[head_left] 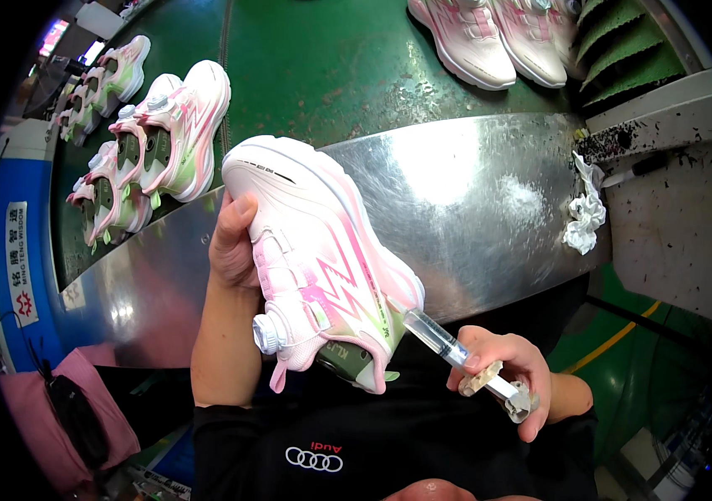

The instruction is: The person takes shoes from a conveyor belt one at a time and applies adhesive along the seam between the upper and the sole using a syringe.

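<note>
My left hand point(233, 242) grips a white, pink and green sneaker point(314, 259) by its toe end, holding it on its side above a shiny metal table point(473, 192). The shoe's round dial closure point(269, 334) faces me. My right hand point(510, 371) holds a clear syringe point(448, 344), its tip touching the sneaker near the heel, at the seam above the sole.
Several matching sneakers point(159, 134) sit in pairs on the green conveyor belt point(331, 58) at left, and more sneakers point(489, 33) lie at the top. A crumpled white rag point(585, 213) lies at the table's right edge. A pink cloth point(55, 409) sits at lower left.
</note>
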A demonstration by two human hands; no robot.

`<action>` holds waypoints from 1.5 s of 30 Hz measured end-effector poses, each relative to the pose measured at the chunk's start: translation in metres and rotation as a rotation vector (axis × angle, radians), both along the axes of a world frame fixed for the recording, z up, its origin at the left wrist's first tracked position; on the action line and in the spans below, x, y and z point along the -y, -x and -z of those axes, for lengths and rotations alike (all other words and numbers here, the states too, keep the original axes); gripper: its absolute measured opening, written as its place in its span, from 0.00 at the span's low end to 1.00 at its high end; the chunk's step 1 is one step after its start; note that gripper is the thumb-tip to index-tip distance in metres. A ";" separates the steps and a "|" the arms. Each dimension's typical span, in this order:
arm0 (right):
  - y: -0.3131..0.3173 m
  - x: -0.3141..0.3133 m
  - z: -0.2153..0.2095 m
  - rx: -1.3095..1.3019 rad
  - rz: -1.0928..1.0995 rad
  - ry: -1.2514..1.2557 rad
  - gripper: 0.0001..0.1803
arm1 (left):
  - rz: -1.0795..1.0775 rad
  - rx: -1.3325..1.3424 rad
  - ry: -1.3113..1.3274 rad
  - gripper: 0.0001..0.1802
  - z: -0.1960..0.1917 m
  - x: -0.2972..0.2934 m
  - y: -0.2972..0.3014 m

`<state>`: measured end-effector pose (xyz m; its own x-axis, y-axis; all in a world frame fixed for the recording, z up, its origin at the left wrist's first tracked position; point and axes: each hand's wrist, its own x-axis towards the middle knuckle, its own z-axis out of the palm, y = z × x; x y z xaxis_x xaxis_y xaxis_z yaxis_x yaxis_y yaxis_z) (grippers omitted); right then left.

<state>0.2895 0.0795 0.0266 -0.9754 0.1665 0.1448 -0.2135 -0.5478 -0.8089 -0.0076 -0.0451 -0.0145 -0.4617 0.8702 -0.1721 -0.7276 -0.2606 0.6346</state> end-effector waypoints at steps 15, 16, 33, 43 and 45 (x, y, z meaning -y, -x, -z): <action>-0.019 0.005 0.015 -0.048 0.111 -0.079 0.45 | 0.065 0.099 0.052 0.32 -0.006 -0.009 0.000; -0.020 0.005 0.016 -0.049 0.113 -0.073 0.45 | 0.066 0.098 0.059 0.32 -0.007 -0.009 -0.001; -0.024 0.005 0.044 -0.065 0.140 -0.026 0.45 | -0.059 -0.120 0.454 0.34 -0.010 0.048 0.016; -0.006 -0.001 0.045 -0.035 0.106 -0.214 0.40 | -0.140 -0.356 0.672 0.23 -0.027 0.116 -0.004; -0.003 0.001 0.044 -0.046 0.123 -0.253 0.41 | -0.162 -0.340 0.702 0.17 -0.032 0.124 -0.020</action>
<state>0.2928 0.0788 -0.0172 -0.9417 0.2356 0.2401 -0.3051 -0.2974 -0.9047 0.0122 -0.1688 0.0176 -0.6986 0.5282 -0.4827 -0.4523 0.1968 0.8699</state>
